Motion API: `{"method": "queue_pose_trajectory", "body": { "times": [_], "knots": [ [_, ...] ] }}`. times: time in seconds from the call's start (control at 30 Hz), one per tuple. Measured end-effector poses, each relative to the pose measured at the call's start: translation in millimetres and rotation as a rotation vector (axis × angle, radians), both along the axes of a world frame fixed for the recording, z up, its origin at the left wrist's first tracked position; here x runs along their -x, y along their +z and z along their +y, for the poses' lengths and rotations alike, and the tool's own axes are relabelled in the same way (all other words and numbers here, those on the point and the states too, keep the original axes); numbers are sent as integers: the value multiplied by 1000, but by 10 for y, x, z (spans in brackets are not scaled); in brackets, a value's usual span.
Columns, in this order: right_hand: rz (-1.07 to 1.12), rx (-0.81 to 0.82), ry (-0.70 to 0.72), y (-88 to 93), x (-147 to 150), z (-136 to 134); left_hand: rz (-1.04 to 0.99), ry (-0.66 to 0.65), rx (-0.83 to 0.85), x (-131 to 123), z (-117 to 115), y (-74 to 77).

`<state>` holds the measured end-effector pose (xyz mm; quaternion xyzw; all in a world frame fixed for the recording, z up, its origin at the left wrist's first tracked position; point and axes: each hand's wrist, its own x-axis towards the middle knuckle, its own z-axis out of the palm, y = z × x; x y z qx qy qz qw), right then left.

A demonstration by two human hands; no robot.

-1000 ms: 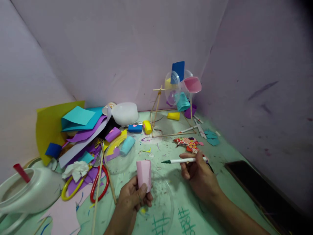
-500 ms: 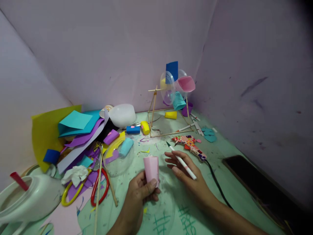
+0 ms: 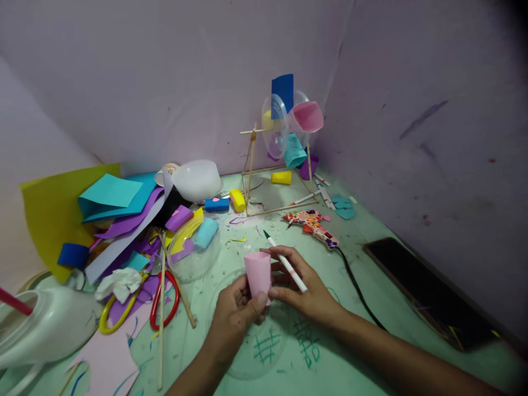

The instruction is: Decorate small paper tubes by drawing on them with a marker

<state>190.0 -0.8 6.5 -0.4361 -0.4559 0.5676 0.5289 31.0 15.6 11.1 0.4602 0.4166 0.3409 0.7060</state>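
My left hand (image 3: 241,311) is closed around the lower part of a small pink paper cup (image 3: 258,270), which stands upright in its grip with the wider mouth up. My right hand (image 3: 303,280) carries a white marker (image 3: 289,267) laid across its fingers, the uncapped dark green tip pointing up and left. The right thumb and fingertips reach the cup's right side and seem to touch it. Beneath the hands lies a clear round plastic lid (image 3: 247,369) on the green table. Behind them stands a stick frame (image 3: 251,170) bearing clear discs and coloured paper cups, one of them pink (image 3: 307,117).
A flower-patterned glue gun (image 3: 311,225) with a black cord lies right of centre. Farther right is a dark phone (image 3: 416,291). On the left are red-handled scissors (image 3: 175,308), yellow-handled scissors (image 3: 106,322), coloured sheets (image 3: 53,214) and a white pot (image 3: 61,324).
My right hand has moved left with the marker and come up against the pink cup. The left hand keeps its hold on the cup. The whole view has shifted slightly.
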Motion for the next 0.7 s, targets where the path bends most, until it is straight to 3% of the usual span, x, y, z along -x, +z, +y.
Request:
{"method": "queue_pose_trajectory", "body": {
  "times": [0.4, 0.7],
  "knots": [
    [59, -92, -11, -26, -15, 3, -102, 19, 119, 51, 49, 81],
    [115, -83, -2, -33, -13, 16, -182, 17, 124, 79, 37, 46]
  ]
}}
